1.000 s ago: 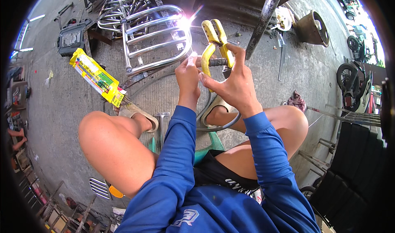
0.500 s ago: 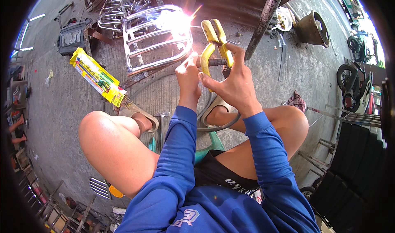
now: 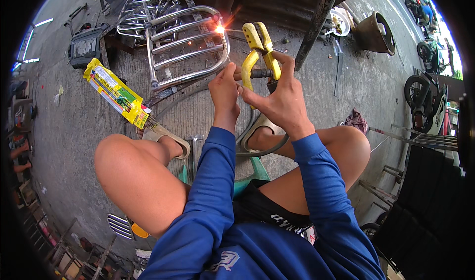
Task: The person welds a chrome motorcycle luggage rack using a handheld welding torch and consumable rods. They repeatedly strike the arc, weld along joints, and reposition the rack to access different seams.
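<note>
My right hand (image 3: 282,99) is wrapped round a yellow welding electrode holder (image 3: 251,62), its jaws pointing away from me. A thin rod runs left from the jaws toward a glowing orange spot on the right rim of a chromed metal rack (image 3: 185,46). Close beside the holder, my left hand (image 3: 225,94) is closed, fingertips pressed together near the holder's dark spring; whatever they grip is hidden. The rack, made of curved tube with several crossbars, is propped in front of me.
A yellow packet of welding rods (image 3: 116,92) lies at left by my foot. Behind the rack are more chromed racks (image 3: 143,13) and a dark case (image 3: 84,47). A hammer (image 3: 195,149) and a cable (image 3: 269,154) lie between my feet. A bucket-like pot (image 3: 376,35) stands far right.
The blinding white arc glare on the rack has shrunk to a small orange glow with a few sparks, and the rack's bars now show clearly. Both hands have barely moved.
</note>
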`<state>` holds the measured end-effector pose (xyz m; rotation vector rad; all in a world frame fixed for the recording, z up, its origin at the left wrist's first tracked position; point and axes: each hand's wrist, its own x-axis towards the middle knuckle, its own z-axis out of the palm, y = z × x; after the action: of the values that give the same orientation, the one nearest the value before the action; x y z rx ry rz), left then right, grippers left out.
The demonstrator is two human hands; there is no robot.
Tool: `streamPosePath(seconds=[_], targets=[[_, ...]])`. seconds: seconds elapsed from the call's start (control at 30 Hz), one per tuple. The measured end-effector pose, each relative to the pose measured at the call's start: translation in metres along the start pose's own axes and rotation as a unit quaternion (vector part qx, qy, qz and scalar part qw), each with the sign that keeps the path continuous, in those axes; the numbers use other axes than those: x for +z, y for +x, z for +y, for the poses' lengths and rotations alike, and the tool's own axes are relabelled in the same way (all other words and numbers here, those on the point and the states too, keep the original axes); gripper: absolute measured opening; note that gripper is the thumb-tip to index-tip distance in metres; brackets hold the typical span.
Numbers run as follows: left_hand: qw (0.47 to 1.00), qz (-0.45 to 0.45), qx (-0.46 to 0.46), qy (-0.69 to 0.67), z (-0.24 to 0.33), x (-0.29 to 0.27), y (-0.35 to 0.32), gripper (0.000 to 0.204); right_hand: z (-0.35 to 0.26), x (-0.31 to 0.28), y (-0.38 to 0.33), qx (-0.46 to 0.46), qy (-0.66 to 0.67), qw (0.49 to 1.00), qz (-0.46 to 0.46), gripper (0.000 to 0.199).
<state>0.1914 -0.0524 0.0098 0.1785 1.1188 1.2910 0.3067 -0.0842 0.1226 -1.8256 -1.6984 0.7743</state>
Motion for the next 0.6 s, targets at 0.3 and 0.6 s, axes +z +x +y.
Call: streamPosePath(seconds=[0.3,0.6], targets=[[1.000,-0.004,0.006,-0.004,0.0008,0.0000,-0.0018,0.029,0.0029,0.0032,0.0008,-0.034,-0.010,0.999,0.021,0.094],[1.000,0.016,-0.005,-0.022,-0.0042,-0.0043,0.0040,0.024,0.0022,0.0031,0.0019,-0.023,-0.017,1.000,0.003,0.088]])
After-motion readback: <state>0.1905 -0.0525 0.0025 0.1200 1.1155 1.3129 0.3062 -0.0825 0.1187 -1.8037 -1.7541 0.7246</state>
